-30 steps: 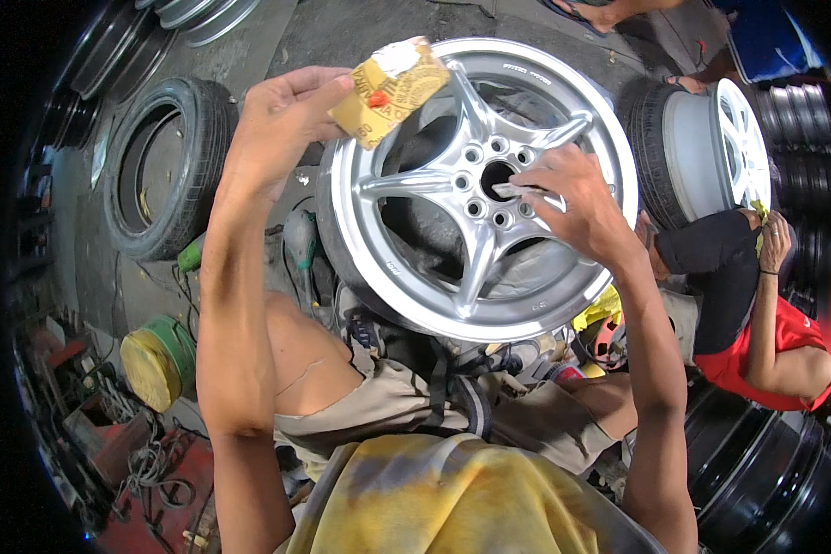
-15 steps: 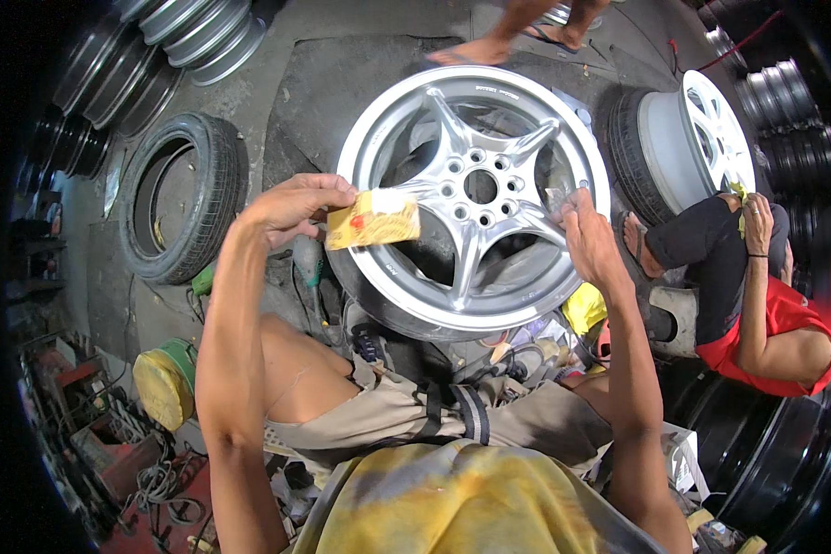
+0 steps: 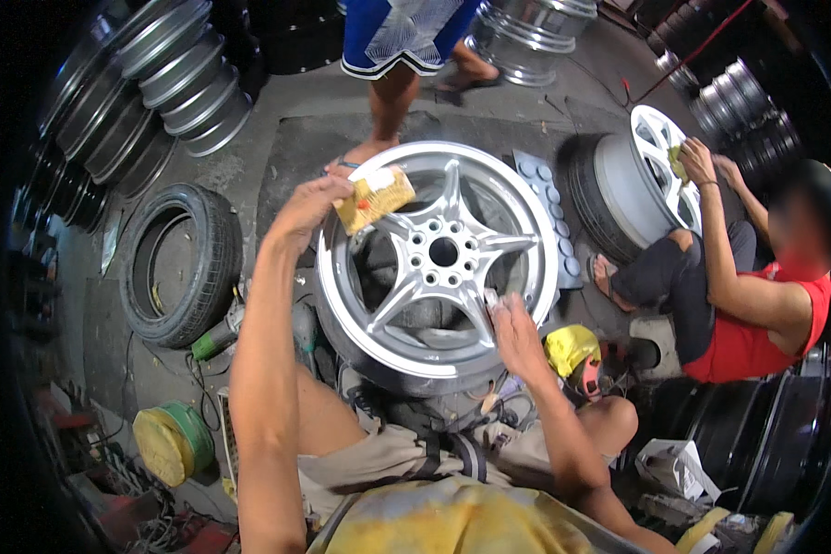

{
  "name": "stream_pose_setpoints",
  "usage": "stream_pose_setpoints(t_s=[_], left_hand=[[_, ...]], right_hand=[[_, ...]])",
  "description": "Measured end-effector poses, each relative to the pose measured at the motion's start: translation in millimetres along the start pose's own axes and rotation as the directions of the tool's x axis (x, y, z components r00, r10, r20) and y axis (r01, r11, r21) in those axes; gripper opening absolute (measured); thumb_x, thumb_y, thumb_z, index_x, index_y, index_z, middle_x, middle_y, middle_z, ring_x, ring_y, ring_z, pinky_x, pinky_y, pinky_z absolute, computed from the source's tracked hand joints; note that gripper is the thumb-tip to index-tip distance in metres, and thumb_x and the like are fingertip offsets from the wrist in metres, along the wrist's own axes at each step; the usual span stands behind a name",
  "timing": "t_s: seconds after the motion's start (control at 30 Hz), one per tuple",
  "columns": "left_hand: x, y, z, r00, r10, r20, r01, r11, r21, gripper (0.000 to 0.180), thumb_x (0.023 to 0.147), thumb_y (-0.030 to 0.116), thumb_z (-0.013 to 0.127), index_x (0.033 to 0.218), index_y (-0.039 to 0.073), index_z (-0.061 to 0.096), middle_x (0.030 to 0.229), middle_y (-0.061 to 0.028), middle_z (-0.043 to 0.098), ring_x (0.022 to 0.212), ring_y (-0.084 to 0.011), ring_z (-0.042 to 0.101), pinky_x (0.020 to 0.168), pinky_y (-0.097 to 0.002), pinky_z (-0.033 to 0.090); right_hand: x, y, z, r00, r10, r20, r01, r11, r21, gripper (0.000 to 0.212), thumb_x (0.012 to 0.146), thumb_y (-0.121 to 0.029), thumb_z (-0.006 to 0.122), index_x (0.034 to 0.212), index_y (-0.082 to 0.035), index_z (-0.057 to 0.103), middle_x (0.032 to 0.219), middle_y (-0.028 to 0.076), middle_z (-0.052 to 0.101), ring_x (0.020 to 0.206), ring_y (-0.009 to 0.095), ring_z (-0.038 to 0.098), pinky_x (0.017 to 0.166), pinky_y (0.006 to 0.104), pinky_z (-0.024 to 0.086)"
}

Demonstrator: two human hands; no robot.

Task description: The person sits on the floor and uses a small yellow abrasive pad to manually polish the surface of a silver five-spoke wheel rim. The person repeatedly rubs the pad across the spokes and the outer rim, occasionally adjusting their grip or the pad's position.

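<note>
A silver five-spoke alloy wheel rim (image 3: 439, 254) rests tilted against my knees, face up. My left hand (image 3: 309, 210) holds a folded piece of yellow sandpaper (image 3: 375, 197) against the rim's upper left edge. My right hand (image 3: 515, 334) presses on the lower right part of the rim, fingers around its lip beside a spoke.
A loose tyre (image 3: 180, 263) lies at the left, with stacked rims (image 3: 171, 74) behind it. A seated person in a red top (image 3: 752, 305) rubs a white wheel (image 3: 651, 175) at the right. Another person's legs (image 3: 392, 88) stand behind my rim. A yellow-green roll (image 3: 171, 443) sits lower left.
The rim has shifted under my hands. My left hand lifted the sandpaper from the left spoke to the upper left edge. My right hand slid down to the lower right lip.
</note>
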State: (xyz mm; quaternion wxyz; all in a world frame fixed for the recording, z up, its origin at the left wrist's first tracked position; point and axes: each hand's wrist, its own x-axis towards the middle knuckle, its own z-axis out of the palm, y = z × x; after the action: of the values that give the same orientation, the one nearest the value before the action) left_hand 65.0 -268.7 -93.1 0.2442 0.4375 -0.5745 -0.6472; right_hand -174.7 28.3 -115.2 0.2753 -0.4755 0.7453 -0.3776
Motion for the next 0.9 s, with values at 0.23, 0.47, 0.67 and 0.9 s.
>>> stream_pose_setpoints(t_s=[0.23, 0.47, 0.67, 0.9], left_hand=[[-27.5, 14.0, -19.6, 0.957, 0.092, -0.276, -0.151, 0.968, -0.201, 0.021, 0.094, 0.024, 0.064, 0.106, 0.006, 0.068, 0.094, -0.0006, 0.067, 0.082, -0.0087, 0.060, 0.076, -0.0245, 0.049], [-53.0, 14.5, -23.1, 0.961, 0.140, -0.237, -0.175, 0.976, -0.131, 0.028, 0.094, 0.021, 0.066, 0.112, 0.000, 0.067, 0.093, -0.0028, 0.070, 0.073, -0.0058, 0.063, 0.064, -0.0192, 0.051], [-61.3, 25.5, -3.4, 0.969, 0.161, -0.189, -0.173, 0.984, -0.048, 0.029, 0.095, 0.022, 0.065, 0.112, -0.001, 0.066, 0.096, -0.0056, 0.071, 0.078, -0.0075, 0.066, 0.068, -0.0204, 0.053], [-60.6, 19.5, 24.7, 0.997, 0.083, 0.012, -0.082, 0.996, -0.040, 0.030, 0.094, 0.023, 0.067, 0.111, -0.003, 0.067, 0.093, -0.0075, 0.071, 0.080, -0.0102, 0.068, 0.067, -0.0227, 0.056]], right_hand=[[13.5, 14.4, -22.1, 0.995, 0.034, -0.091, -0.029, 0.998, 0.055, 0.016, 0.101, -0.016, 0.049, 0.103, 0.000, 0.050, 0.082, 0.016, 0.067, 0.072, 0.021, 0.069, 0.065, 0.0362, 0.052], [24.4, -26.4, -11.6, 0.985, -0.168, 0.032, 0.165, 0.983, 0.080, 0.007, 0.095, -0.004, 0.058, 0.097, 0.002, 0.057, 0.088, 0.014, 0.059, 0.072, 0.020, 0.061, 0.065, 0.0316, 0.046], [30.2, -37.2, -8.9, 0.969, -0.229, 0.091, 0.228, 0.973, 0.013, 0.009, 0.094, -0.005, 0.060, 0.098, 0.003, 0.057, 0.088, 0.015, 0.058, 0.076, 0.026, 0.059, 0.069, 0.0334, 0.047], [36.3, -49.4, -8.1, 0.950, -0.267, 0.159, 0.266, 0.963, 0.032, 0.014, 0.092, -0.006, 0.063, 0.104, 0.002, 0.062, 0.092, 0.014, 0.060, 0.083, 0.026, 0.062, 0.075, 0.0331, 0.049]])
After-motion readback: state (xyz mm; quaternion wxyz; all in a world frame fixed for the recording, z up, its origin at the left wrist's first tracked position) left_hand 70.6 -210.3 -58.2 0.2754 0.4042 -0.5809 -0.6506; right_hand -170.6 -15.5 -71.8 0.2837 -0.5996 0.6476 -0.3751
